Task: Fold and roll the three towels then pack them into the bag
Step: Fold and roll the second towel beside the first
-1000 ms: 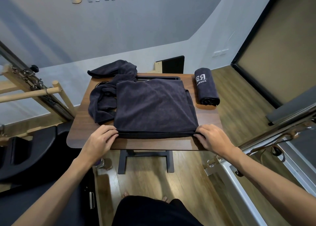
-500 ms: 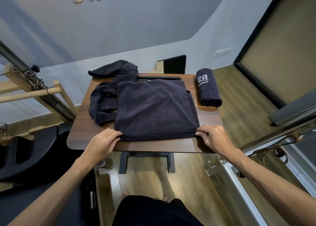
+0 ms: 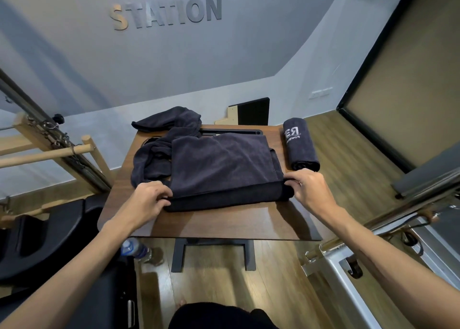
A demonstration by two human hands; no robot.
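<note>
Hands (image 3: 146, 199) (image 3: 311, 189) now rolling folded towel (image 3: 224, 169) near edge, moved further from table (image 3: 224, 224) front

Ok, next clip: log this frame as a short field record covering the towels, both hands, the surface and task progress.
surface: wooden table
rolled towel: one, with white lettering, lying at the table's right edge
folded towel: flat at the table's centre, near edge turned into the start of a roll
loose towel: crumpled at the back left, partly under the folded one
left hand: gripping the roll's left end
right hand: gripping the roll's right end
bag: not identifiable in view
progress: one rolled, one being rolled, one untouched
</note>
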